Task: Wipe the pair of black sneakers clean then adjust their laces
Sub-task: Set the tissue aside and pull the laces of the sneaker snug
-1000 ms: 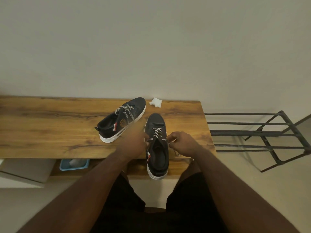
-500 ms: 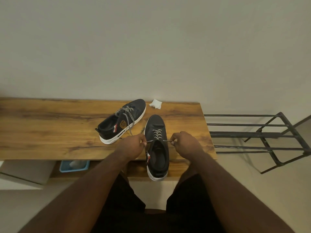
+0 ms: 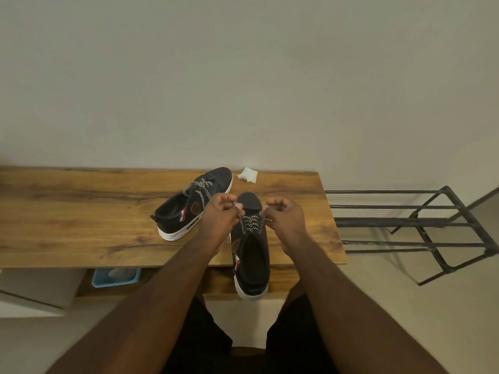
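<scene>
Centrally in the frame, the near sneaker (image 3: 251, 255) is set on the wooden bench (image 3: 81, 225); its laces (image 3: 251, 224) are pinched by curled fingers of the left hand (image 3: 220, 214) and right hand (image 3: 286, 215). Upper left of it, the second sneaker (image 3: 189, 203) is seen.

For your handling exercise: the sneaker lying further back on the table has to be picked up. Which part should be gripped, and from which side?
Grip the far sneaker at its open heel collar, probably coming from the left and near side with the left hand. The heel points that way, the collar gapes open for fingers, and the toe end lies close to the white wipe.
</scene>
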